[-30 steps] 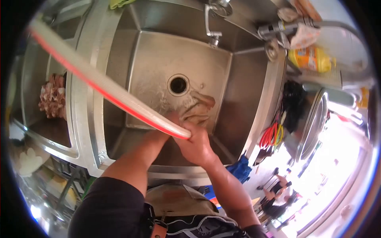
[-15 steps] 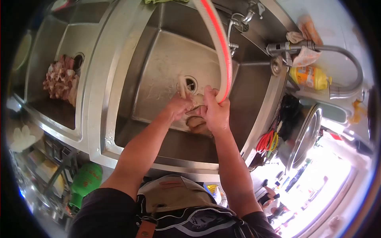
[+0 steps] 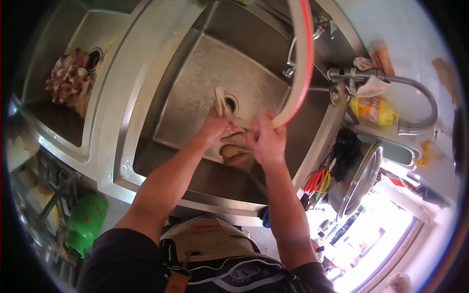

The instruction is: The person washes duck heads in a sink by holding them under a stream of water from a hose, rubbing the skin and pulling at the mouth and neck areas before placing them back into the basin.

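In the steel sink [image 3: 195, 63], my left hand [image 3: 217, 127] is closed on a pale, long strip-like piece [image 3: 221, 100] near the drain [image 3: 230, 103]. My right hand [image 3: 267, 139] is wrapped round the end of a whitish hose [image 3: 299, 73] with a red stripe, which arches up and out at the top. The hose's mouth, between my hands, is blurred. Below my hands a brownish, fleshy piece [image 3: 235, 154] lies on the sink floor.
Pinkish meat pieces [image 3: 71, 83] lie in the left basin. A faucet [image 3: 290, 68], a flexible grey spout [image 3: 425, 93], a yellow bottle [image 3: 371, 110] and a round metal lid [image 3: 364, 180] are at the right. A green gas cylinder [image 3: 87, 219] stands at lower left.
The view has shifted and turned slightly. The hose's arch has swung to the right. My left hand has moved slightly left with the pale strip, which shows more clearly.
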### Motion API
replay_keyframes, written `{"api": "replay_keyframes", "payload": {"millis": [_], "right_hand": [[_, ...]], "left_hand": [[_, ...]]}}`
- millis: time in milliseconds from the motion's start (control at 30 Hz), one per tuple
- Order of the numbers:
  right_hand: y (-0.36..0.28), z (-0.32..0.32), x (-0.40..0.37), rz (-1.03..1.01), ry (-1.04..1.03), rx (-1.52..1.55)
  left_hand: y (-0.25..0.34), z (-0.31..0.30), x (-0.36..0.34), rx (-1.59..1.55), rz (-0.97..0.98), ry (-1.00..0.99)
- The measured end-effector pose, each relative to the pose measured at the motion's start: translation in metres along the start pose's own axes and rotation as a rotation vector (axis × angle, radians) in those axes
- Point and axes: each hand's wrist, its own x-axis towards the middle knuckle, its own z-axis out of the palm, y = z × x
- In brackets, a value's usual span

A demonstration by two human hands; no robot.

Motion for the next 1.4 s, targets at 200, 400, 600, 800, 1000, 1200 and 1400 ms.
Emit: {"api": "replay_keyframes", "payload": {"millis": [200, 400, 600, 800, 1000, 1200, 1400], "right_hand": [[0.003, -0.008, 0.001, -0.055, 0.003, 0.021], [-0.002, -0.008, -0.004, -0.053, -0.008, -0.006], [-0.005, -0.006, -0.010, -0.057, 0.014, -0.047], [-0.011, -0.005, -0.010, -0.058, -0.024, -0.063], [-0.003, -0.006, -0.003, -0.052, 0.044, -0.026], [0.027, 0.001, 0.002, 0.049, -0.007, -0.061], [0.062, 0.013, 0.010, 0.132, -0.071, -0.111]], "left_hand": [[-0.008, -0.039, 0.032, -0.248, -0.227, -0.525], [0.009, -0.012, 0.010, 0.058, -0.168, -0.153], [0.017, 0.007, -0.005, 0.264, 0.203, -0.138], [0.024, -0.004, 0.011, 0.218, 0.043, -0.183], [0.001, -0.015, 0.016, 0.797, 0.325, -0.110], [-0.003, -0.049, 0.030, 1.591, 0.431, 0.029], [-0.042, -0.128, 0.046, 1.554, 0.298, 0.240]]}}
